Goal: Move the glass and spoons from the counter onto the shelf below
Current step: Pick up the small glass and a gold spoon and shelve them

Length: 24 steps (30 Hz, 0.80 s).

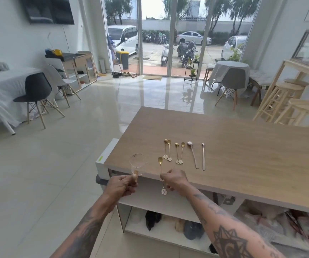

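Left hand (121,186) grips glass (138,164); right hand (174,179) pinches spoon (161,174).

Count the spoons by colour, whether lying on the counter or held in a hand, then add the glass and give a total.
Gold flower-handled spoons: 5, four on the wooden counter, one in the right hand
Silver spoons: 2
Clear glass, in the left hand: 1
Total: 8
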Tool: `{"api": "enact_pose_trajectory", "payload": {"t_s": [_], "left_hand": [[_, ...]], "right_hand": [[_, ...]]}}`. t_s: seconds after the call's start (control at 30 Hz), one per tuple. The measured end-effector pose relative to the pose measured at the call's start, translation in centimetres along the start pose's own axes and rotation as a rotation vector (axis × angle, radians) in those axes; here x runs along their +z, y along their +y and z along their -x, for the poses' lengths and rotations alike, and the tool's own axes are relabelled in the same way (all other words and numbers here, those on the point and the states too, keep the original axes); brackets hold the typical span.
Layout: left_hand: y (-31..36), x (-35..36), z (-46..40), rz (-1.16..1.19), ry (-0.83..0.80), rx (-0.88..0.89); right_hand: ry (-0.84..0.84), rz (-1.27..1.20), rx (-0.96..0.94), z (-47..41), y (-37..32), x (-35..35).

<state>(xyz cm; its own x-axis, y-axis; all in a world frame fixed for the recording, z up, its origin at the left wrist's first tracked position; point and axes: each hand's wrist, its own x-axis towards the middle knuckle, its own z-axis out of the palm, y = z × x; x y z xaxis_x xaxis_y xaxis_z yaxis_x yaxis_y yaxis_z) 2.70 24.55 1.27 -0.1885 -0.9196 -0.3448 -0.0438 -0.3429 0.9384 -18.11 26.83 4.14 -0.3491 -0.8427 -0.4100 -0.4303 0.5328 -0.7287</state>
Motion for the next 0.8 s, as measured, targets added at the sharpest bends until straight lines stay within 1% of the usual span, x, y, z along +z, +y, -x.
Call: {"api": "enact_pose_trajectory", "payload": {"t_s": [0.23,0.4,0.53,0.67,0.8], "left_hand": [[-6.7,-4.2,1.0,0.034,0.048,-0.13],[-11.0,-5.2,-0.6,-0.009,0.049,-0.24],[-14.0,-5.2,-4.1,-0.048,0.026,-0.294],[-18.1,-5.4,-9.4,-0.106,0.01,-0.28],[-21.7,-5.7,-15.4,-0.138,0.005,-0.271]], "right_hand": [[-0.089,0.086,0.027,0.6,3.5,7.1],[-0.093,0.1,0.106,-1.9,6.1,11.4],[-0.061,0.065,0.171,-5.6,8.6,14.5],[-0.046,0.018,0.208,-10.9,11.8,18.5],[0.002,0.053,0.239,-17.1,14.7,22.6]]}}
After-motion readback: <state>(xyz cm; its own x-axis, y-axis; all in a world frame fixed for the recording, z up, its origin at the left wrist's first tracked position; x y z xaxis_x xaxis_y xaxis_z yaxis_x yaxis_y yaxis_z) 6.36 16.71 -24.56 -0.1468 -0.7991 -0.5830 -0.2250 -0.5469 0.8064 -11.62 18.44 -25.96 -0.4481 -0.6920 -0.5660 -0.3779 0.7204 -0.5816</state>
